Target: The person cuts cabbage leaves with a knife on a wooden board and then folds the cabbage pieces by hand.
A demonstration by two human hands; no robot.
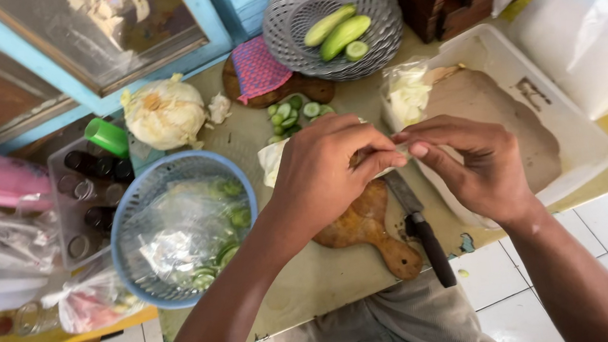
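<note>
Left hand (333, 167) and right hand (468, 164) raised mid-worktop, fingertips meeting, both pinched on small clear plastic bag (399, 148). Wrists bent inward. Below: wooden cutting board (367, 224), knife (420, 227) near front edge.

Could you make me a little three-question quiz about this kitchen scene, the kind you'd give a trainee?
1. True or false: the knife is held in the right hand.
2. What lies in the grey basket at the top? A) cucumbers B) eggs C) bread
3. Fill in: the blue basket holds clear plastic bags of sliced ____.

Key:
1. False. The knife lies on the worktop beside the wooden cutting board; both the right hand and the left hand pinch something small and pale between their fingertips, too small to tell what.
2. A. Two whole cucumbers and a cut piece.
3. Cucumber.
</note>
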